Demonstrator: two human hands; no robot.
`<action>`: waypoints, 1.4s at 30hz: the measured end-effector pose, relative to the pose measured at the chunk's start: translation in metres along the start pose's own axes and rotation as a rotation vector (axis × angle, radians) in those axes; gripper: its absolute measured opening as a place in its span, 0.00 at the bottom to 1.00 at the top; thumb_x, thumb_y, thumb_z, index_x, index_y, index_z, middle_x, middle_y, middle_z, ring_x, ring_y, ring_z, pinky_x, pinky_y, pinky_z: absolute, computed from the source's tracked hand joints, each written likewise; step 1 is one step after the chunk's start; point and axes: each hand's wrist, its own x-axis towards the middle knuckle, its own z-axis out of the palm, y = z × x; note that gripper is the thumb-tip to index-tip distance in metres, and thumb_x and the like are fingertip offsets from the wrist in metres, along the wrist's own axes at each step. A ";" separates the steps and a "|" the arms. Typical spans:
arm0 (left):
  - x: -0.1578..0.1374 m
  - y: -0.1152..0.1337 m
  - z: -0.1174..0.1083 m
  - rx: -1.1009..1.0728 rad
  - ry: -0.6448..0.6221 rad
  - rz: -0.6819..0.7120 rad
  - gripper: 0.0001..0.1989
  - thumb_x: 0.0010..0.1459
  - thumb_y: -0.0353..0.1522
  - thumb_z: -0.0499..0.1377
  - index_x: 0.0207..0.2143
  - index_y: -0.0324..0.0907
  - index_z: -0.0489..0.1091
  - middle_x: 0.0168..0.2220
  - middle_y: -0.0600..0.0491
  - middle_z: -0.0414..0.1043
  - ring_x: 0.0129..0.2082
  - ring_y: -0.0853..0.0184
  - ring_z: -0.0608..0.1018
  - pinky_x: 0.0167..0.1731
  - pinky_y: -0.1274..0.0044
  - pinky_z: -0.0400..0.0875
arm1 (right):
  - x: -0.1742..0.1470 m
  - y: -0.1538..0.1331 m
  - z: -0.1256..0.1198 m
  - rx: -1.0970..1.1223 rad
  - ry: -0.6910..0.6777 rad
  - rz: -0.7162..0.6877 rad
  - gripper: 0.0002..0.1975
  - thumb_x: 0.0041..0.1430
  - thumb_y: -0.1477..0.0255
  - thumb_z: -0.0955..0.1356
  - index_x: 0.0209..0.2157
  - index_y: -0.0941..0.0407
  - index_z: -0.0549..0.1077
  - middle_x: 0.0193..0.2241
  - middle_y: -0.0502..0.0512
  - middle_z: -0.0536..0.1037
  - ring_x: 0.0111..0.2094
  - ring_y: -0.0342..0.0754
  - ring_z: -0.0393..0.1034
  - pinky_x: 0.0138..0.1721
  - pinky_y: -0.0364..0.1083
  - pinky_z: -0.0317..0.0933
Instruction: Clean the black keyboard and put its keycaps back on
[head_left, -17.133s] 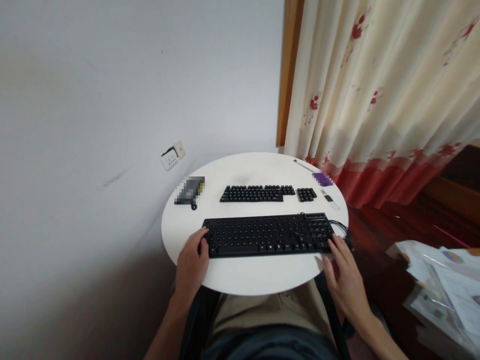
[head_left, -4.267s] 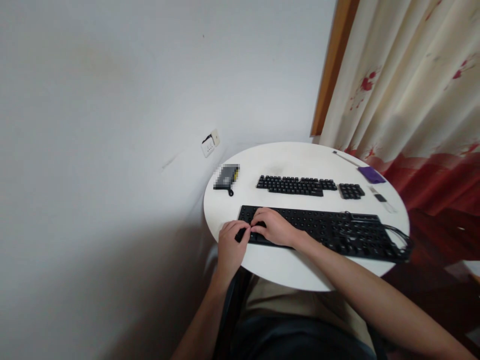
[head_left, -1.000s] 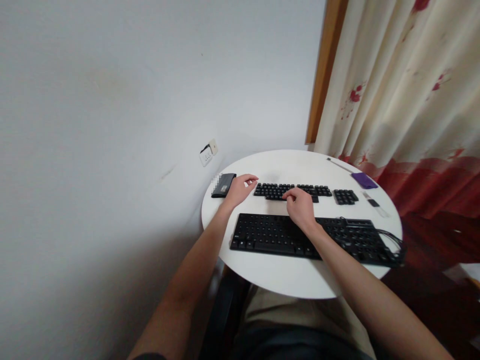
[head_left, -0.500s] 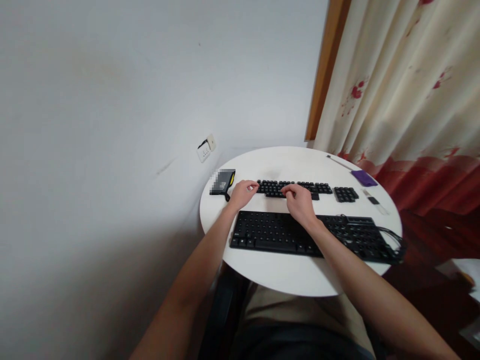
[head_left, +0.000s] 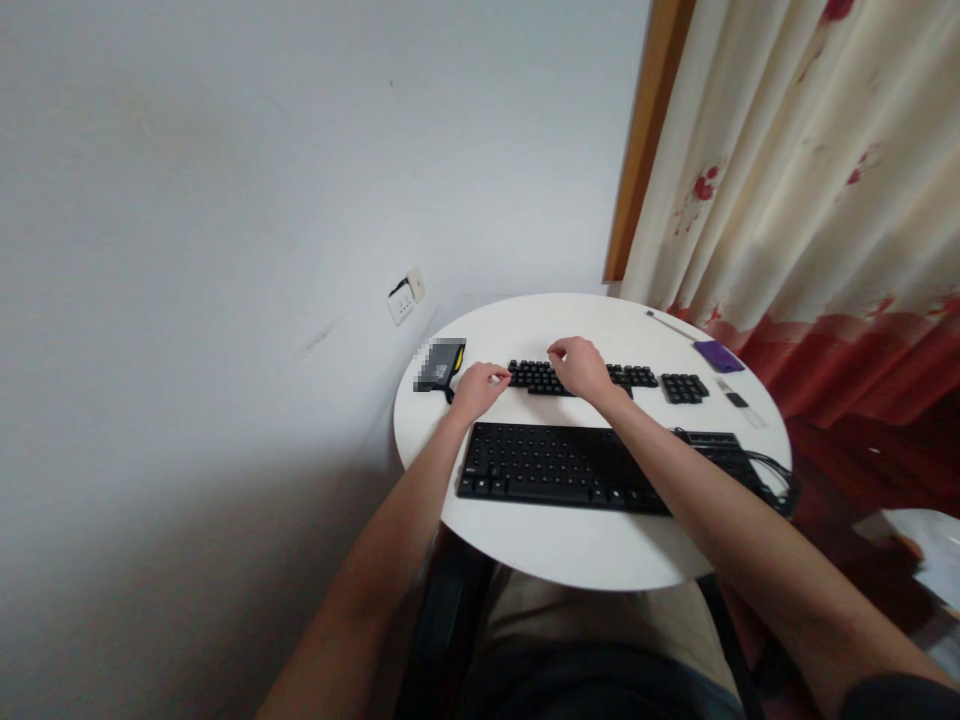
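Note:
My left hand [head_left: 480,391] is at the left end of rows of loose black keycaps [head_left: 531,376], fingertips and thumb brought together. Anything between them is too small to make out. Above the middle of those rows is my right hand [head_left: 581,367], its fingers curled in a pinch and partly covering the keycaps. What it may hold is hidden. Nearer to me lies a black keyboard [head_left: 551,465], its key positions showing small pegs, with a few keycaps along its lower left edge. My right forearm crosses over its right part.
Everything rests on a round white table [head_left: 570,550]. A separate block of keycaps [head_left: 684,388] lies right of the rows, near a purple cloth [head_left: 718,356], a thin rod [head_left: 670,326] and a small brush-like item [head_left: 737,399]. A dark box [head_left: 444,362] sits at the left.
My right hand has moved away from me and slightly left over the keycap rows. My left hand stays at their left end. The view has shifted slightly.

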 end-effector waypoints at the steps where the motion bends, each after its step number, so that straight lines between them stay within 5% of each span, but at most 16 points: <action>1: 0.000 0.001 0.001 0.014 -0.008 0.011 0.08 0.60 0.32 0.60 0.37 0.42 0.79 0.35 0.51 0.80 0.35 0.64 0.75 0.41 0.72 0.68 | 0.001 -0.001 0.005 -0.041 -0.047 -0.015 0.16 0.64 0.74 0.61 0.43 0.57 0.80 0.41 0.62 0.81 0.42 0.52 0.74 0.44 0.47 0.64; 5: -0.001 0.008 0.007 0.058 -0.069 0.085 0.09 0.61 0.31 0.58 0.39 0.43 0.79 0.37 0.51 0.79 0.39 0.63 0.74 0.45 0.71 0.68 | -0.001 -0.002 0.020 -0.108 -0.154 -0.074 0.12 0.63 0.73 0.64 0.37 0.57 0.82 0.37 0.62 0.81 0.41 0.53 0.74 0.42 0.45 0.63; 13: -0.003 0.019 0.010 0.124 -0.176 0.208 0.13 0.62 0.34 0.59 0.49 0.46 0.77 0.41 0.49 0.73 0.43 0.60 0.71 0.47 0.69 0.67 | -0.011 0.007 0.032 -0.216 -0.245 -0.204 0.13 0.64 0.71 0.66 0.43 0.56 0.81 0.47 0.65 0.77 0.50 0.57 0.69 0.48 0.48 0.62; 19: -0.002 0.017 0.012 0.141 -0.201 0.244 0.12 0.61 0.34 0.60 0.46 0.48 0.79 0.41 0.48 0.72 0.43 0.60 0.70 0.45 0.69 0.67 | -0.015 0.003 0.030 -0.236 -0.258 -0.277 0.13 0.64 0.72 0.66 0.43 0.58 0.82 0.46 0.66 0.77 0.51 0.59 0.67 0.51 0.49 0.61; 33: -0.005 0.018 0.007 0.019 -0.241 0.137 0.07 0.57 0.32 0.63 0.35 0.47 0.82 0.34 0.52 0.81 0.38 0.63 0.77 0.42 0.75 0.67 | -0.021 0.000 0.038 -0.094 -0.313 -0.247 0.06 0.58 0.75 0.70 0.35 0.55 0.81 0.39 0.58 0.82 0.43 0.52 0.75 0.43 0.43 0.62; 42: -0.009 0.028 -0.013 -0.110 -0.137 0.047 0.07 0.55 0.36 0.65 0.35 0.46 0.82 0.33 0.52 0.80 0.35 0.65 0.76 0.38 0.75 0.68 | -0.057 -0.013 0.008 0.060 -0.156 -0.166 0.06 0.60 0.72 0.69 0.39 0.55 0.78 0.38 0.55 0.81 0.40 0.49 0.75 0.40 0.43 0.61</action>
